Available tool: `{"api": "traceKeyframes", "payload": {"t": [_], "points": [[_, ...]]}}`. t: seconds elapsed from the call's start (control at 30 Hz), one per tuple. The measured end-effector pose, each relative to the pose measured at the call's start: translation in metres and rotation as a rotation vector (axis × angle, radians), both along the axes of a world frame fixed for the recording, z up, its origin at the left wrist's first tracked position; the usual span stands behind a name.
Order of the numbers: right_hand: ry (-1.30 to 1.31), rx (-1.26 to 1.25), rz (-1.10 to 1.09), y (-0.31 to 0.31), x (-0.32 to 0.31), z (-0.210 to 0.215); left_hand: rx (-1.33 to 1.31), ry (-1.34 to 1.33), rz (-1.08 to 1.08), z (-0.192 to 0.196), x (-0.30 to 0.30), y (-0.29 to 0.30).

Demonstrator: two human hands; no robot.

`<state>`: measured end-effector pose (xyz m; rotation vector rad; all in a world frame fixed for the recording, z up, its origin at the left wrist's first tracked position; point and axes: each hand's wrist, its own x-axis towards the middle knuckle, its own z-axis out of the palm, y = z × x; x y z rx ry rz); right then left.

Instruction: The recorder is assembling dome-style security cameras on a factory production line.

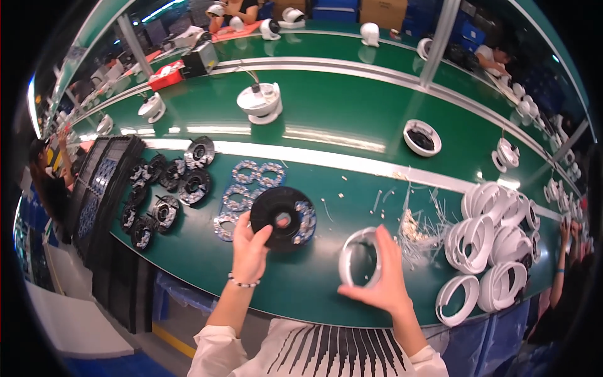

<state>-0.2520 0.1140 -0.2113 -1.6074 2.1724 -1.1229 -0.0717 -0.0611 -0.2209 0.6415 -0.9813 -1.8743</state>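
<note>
- The person's left hand [250, 242] gripped a black round disc [282, 217] by its lower left edge, thumb on the face and fingers curled behind, and held it tilted above the green bench [326, 119].
- The right hand [382, 276] was closed around a white plastic ring [359, 257], which it held on edge, just to the right of the black disc and slightly lower.
- A panel of round circuit boards [245, 188] lay flat on the bench, partly hidden behind the disc and reaching out to its upper left.
- Further left of the disc lay a cluster of assembled black discs [169, 191], and beyond them a stack of dark trays [100, 188] at the bench edge.
- To the right of the disc, past the white ring, a heap of white rings [496, 245] was piled up, with a scatter of thin white ties [418, 229] between heap and ring.
- Well above the disc, on the far lane of the bench, stood a white dome housing [259, 102] and a white bowl-shaped shell [422, 137].
</note>
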Motion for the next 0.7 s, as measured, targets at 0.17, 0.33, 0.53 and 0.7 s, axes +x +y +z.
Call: {"api": "traceKeyframes", "payload": {"t": [0.17,0.33,0.53,0.7], "points": [[-0.923,-0.418,-0.082,-0.018,0.004,0.013,-0.257,-0.134,0.060,-0.015,-0.054,0.045],[-0.160,-0.209,-0.110,-0.014,0.006,0.009,-0.258,0.110,-0.331,-0.011,-0.070,0.078],[-0.148,-0.167,-0.128,0.001,0.007,0.019,0.559,0.374,-0.783,0.000,-0.060,0.051],[0.007,-0.086,-0.088,-0.004,0.025,0.023,0.738,0.437,-0.808,-0.025,-0.058,0.044]]}}
